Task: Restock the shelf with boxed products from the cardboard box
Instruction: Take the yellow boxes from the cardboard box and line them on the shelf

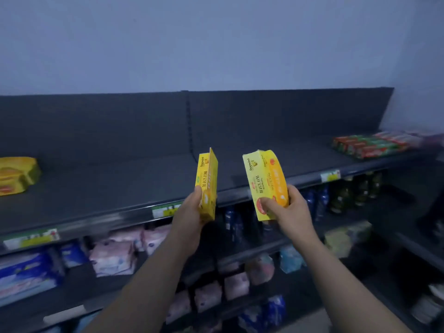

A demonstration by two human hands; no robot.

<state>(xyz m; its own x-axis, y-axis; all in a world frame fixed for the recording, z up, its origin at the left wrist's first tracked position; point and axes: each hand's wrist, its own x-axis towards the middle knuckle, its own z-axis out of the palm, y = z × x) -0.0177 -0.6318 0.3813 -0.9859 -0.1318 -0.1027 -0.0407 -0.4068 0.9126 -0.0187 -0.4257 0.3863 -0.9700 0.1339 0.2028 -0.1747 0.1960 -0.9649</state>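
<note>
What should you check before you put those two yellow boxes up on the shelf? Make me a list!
1. Does the left hand hold the left yellow box? Ok, fingers are wrapped round it.
2. Does the right hand hold the right yellow box? Ok.
3. Is there bare room on the top shelf behind the boxes? Ok.
4. Are the red and green boxes out of the way? Ok, far right.
5. Are the boxes set down? Not ok, both are held up.
6. Are the boxes undented? Cannot tell, too blurred.
</note>
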